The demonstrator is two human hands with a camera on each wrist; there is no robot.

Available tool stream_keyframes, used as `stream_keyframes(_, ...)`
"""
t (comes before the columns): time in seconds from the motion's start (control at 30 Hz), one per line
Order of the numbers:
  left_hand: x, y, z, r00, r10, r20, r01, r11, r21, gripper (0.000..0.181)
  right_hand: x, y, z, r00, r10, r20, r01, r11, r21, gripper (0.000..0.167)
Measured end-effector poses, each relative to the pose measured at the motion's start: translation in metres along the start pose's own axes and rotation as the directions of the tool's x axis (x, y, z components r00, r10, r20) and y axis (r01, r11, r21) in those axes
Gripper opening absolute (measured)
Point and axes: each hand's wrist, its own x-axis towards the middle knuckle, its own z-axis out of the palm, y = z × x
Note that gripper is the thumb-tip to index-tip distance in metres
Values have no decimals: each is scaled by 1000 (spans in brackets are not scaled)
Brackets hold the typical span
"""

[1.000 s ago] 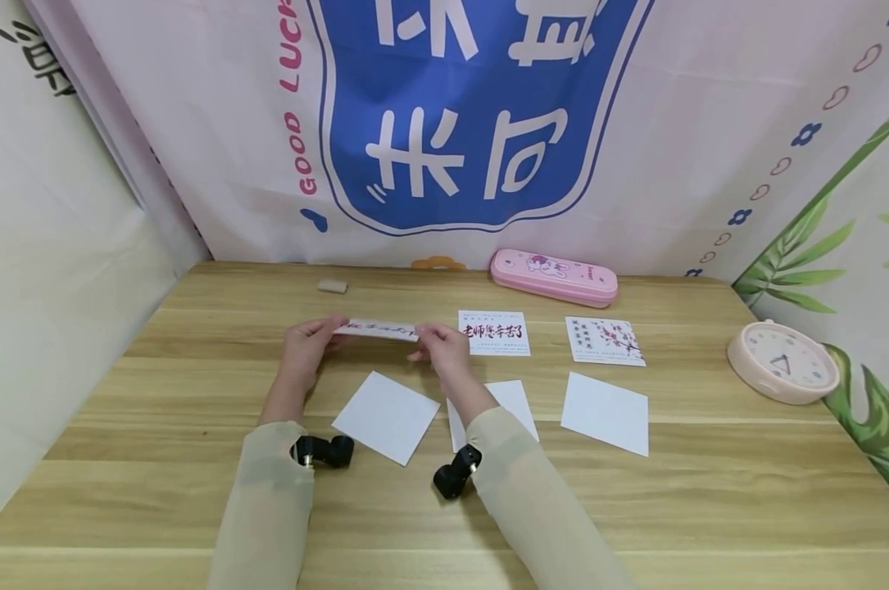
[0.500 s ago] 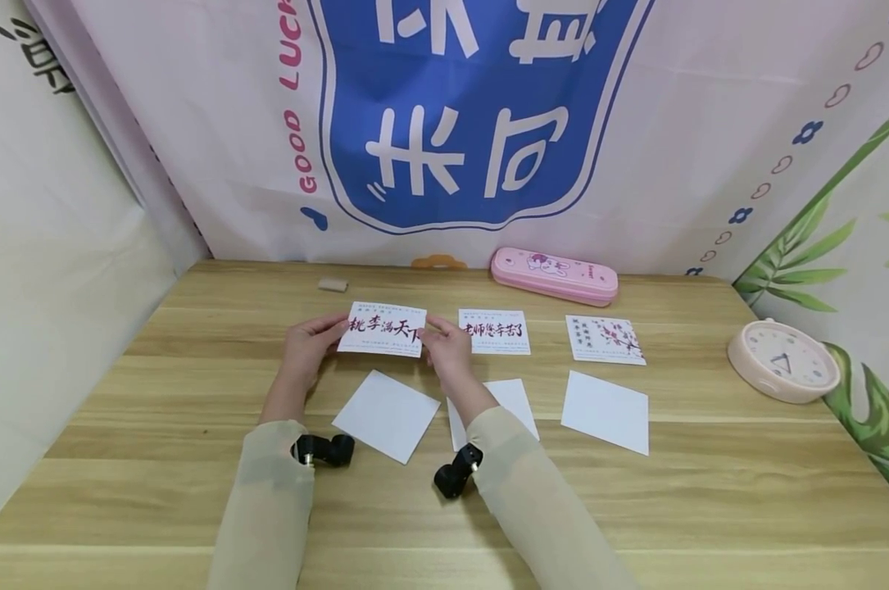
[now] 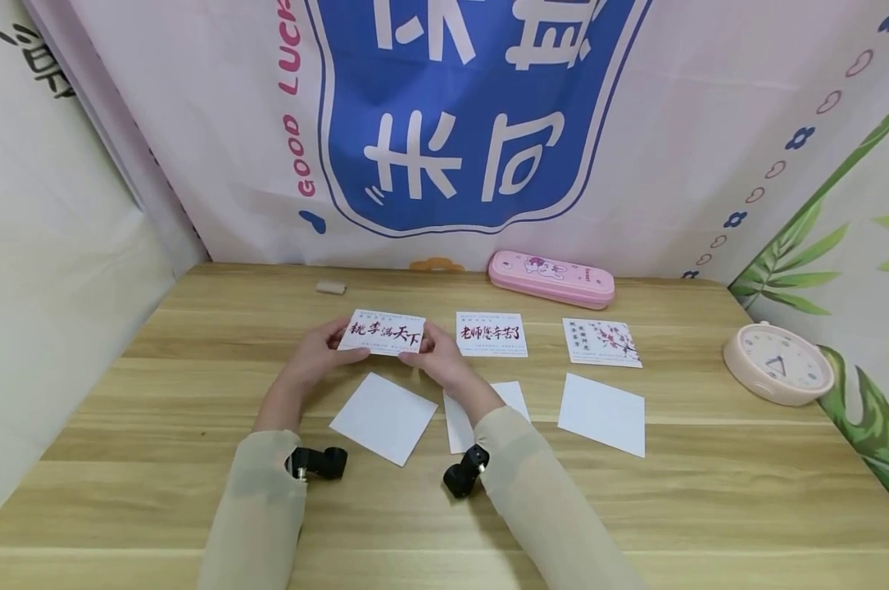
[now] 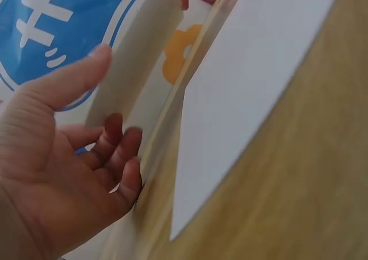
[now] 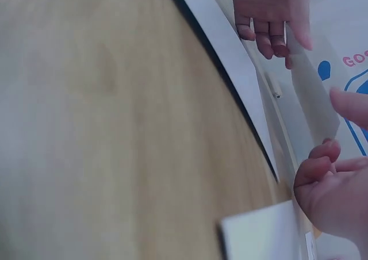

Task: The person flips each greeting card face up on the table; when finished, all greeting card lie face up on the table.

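over the back left of the wooden table (image 3: 156,475), we have the held card (image 3: 383,330), red writing facing up at us: left hand (image 3: 310,354) pinches its left side, right hand (image 3: 444,360) pinches its right, thumbs in front, other fingers curled behind. we read it as lifted, not set down yet. done, as we judge it: the lettered card (image 3: 490,334) and the blossom card (image 3: 602,342) lie printed side up in a row further right. left to do: likely just this third one, perhaps for the row's left end. nearer the person, the left sheet (image 3: 383,419), middle sheet (image 3: 460,428) and right sheet (image 3: 602,415) lie white side up, no hand gripping them; undersides we can't tell.
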Motion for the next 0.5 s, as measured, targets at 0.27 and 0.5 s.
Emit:
stream_keyframes(0.27, 1, -8, 5, 996, 87, -4, -86, 988, 126, 65, 1, 2, 1, 999, -33, 25, 37, 985, -171, 34)
stream_keyframes(0.5, 4, -11, 9, 992, 123, -22, -109, 937, 333, 64, 4, 6, 2, 1000, -8, 27, 15, 964, -267, 30)
